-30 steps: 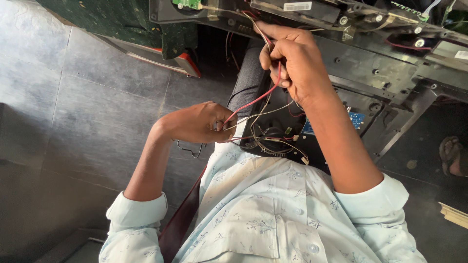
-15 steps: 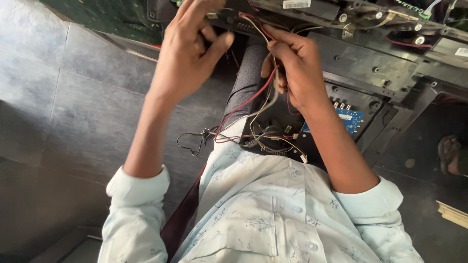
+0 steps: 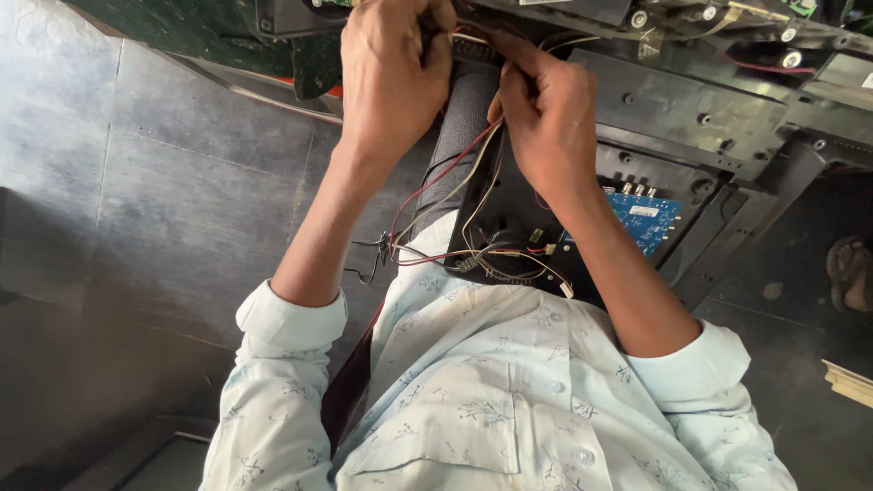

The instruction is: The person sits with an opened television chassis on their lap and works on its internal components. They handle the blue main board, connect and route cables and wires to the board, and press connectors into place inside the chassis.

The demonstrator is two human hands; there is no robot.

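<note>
Since half a second ago: left hand (image 3: 393, 77) a little farther up and closer to the right hand (image 3: 546, 114), both now bunched at the far edge of the black chassis (image 3: 700, 118); a second ago, left hand low beside the lap.

Wire bundle (image 3: 455, 182), red, white and black strands: strung from the hands at the far centre down to the near centre, ending in a loose tangle (image 3: 496, 259) against the shirt front. Upper ends of the strands hidden behind the fingers.

Left hand: fingers curled tight and pressed together over the top of the bundle, pinching the wires against the chassis edge. Exact contact point not visible.

Right hand: just beside the left, touching or nearly so; fingers folded in, thumb and forefinger closed on the same strands. Which strand, cannot tell.

Blue circuit board (image 3: 644, 218): right of the bundle, under the right forearm, seated in the black chassis, apart from both hands.

Pale patterned shirt (image 3: 509, 400): near centre, sleeves rolled to the elbow.

Grey tiled floor (image 3: 136, 182): left side.

Sandalled foot of another person (image 3: 850, 273): far right edge, well apart from the work.

Pale wooden strip (image 3: 850, 382): near right edge, on the floor.
</note>
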